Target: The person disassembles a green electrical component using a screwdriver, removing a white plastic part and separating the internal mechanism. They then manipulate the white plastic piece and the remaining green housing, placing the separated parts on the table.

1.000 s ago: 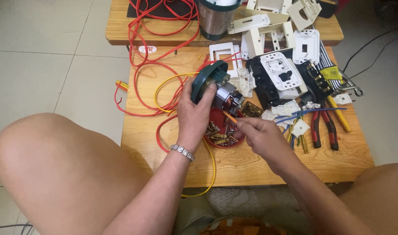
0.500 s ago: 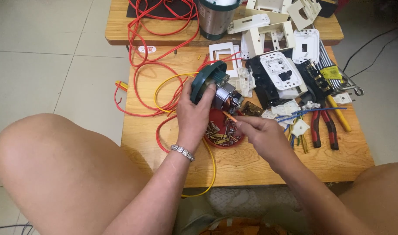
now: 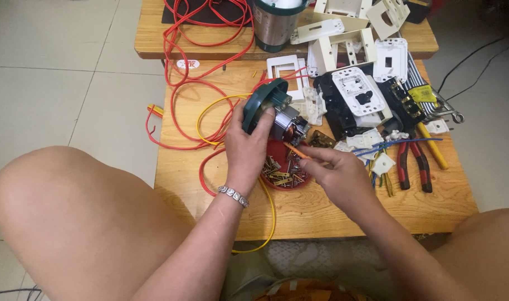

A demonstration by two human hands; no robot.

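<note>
Left hand (image 3: 248,150) is clamped around a small electric motor (image 3: 277,114) with a dark green round housing, holding it tilted above the middle of the low wooden table (image 3: 321,212); copper windings show at its open end. Right hand (image 3: 335,170) is closed on a thin orange-handled tool (image 3: 296,150), probably a small screwdriver, whose tip points at the motor's metal end. Just beneath both hands sits a red dish (image 3: 282,173) of small brass parts. Red wire (image 3: 193,72) and yellow wire (image 3: 210,111) loop across the table's left side and over its near edge. Toward the right edge lie red-handled pliers (image 3: 413,164), a yellow-handled tool (image 3: 432,146) and white switch plates (image 3: 355,92). As I judge it, the tip could slip off the motor and nick the windings or the left thumb, since the motor is held in the air and unsupported; a loosened part could also drop outside the dish.
</note>
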